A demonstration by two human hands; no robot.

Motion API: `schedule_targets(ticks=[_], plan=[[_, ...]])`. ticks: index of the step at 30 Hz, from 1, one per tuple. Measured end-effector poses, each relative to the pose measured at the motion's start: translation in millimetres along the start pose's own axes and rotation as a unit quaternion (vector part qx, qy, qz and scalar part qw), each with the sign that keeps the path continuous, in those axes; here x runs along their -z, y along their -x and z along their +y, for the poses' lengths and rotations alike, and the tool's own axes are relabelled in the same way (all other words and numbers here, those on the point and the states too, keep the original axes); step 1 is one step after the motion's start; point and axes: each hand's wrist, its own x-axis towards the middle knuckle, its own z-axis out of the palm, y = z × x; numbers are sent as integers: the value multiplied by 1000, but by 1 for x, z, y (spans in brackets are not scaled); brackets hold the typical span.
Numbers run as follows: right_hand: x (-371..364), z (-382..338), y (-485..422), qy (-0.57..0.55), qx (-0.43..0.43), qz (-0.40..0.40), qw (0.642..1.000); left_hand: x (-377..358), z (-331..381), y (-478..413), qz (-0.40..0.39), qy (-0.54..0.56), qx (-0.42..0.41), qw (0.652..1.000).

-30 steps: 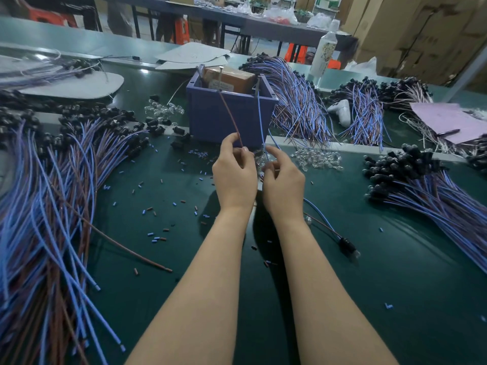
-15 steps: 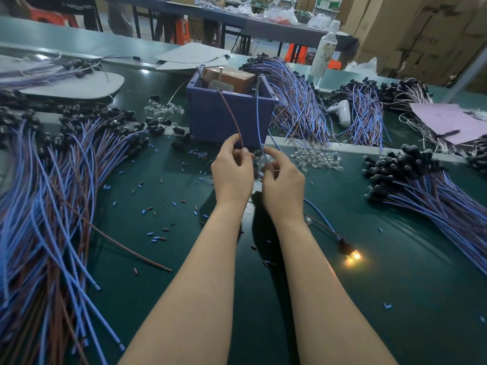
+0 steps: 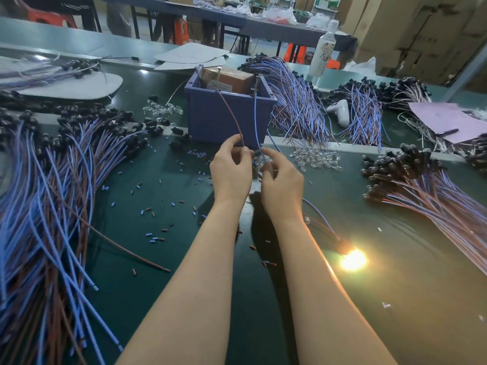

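**Head view, wiring bench.** Nearest the camera, 2 bare forearms reach forward over the dark green surface (image 3: 421, 325). Right of the right forearm, a small lamp (image 3: 353, 259) glows yellow-white on the surface. Its blue-and-brown lead (image 3: 320, 219) runs toward the right wrist and is hidden beneath it. Cut insulation scraps (image 3: 155, 237) lie scattered to the left.

Further on, the left hand (image 3: 230, 171) pinches the brown wire (image 3: 233, 117) between thumb and fingertips. The right hand (image 3: 283, 180) pinches the blue wire (image 3: 255, 119) in the same way. The 2 hands sit close together, just in front of the blue plastic bin (image 3: 210, 119). Both wires rise from the hands to the bin's top, where a cardboard box (image 3: 232, 79) sits inside.

A pile of clear lenses (image 3: 316, 159) lies just right of the hands. Large bundles of blue and brown wires (image 3: 52, 193) with black end caps flank the work on both sides. Beyond the bin stand a plastic bottle (image 3: 324, 54) and stacked cartons (image 3: 421, 27).
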Motion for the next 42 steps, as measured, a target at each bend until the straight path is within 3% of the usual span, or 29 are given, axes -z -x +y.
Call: schedule_targets(ticks=[8,12,15,18,21,23,25,27,29,32,34,36,39,42], plan=[[24,-12,-4,-75,19,40,996,-5,32,-6,-78,61,36,994],[45,-21,-4,-92,35,46,994,-20,61,-5,-147,141,64,977],[74,-19,-10,-4,60,71,996,-33,95,1,-173,125,-10,977],[110,-14,-15,66,56,45,995,-53,136,16,-243,86,-124,958],[147,-7,-18,62,50,154,985,-79,165,38,-270,35,-229,934],[171,3,-15,-23,27,252,967,-99,170,50,-247,-71,-248,934],[191,16,-14,-156,-9,341,927,-120,162,64,-326,-172,-154,917],[209,29,-14,-306,-51,408,858,-142,144,81,-441,-194,-9,876],[223,44,-11,-435,-91,428,787,-170,126,96,-482,-82,128,863],[229,69,0,-513,-156,424,730,-207,104,103,-405,235,294,833],[232,92,5,-529,-201,417,711,-232,96,106,-373,294,310,824],[234,112,9,-526,-265,395,705,-252,89,110,-360,255,299,846],[240,131,9,-503,-347,346,712,-272,76,112,-331,164,286,884],[241,136,5,-562,-350,290,691,-282,57,109,-328,-18,202,923]])
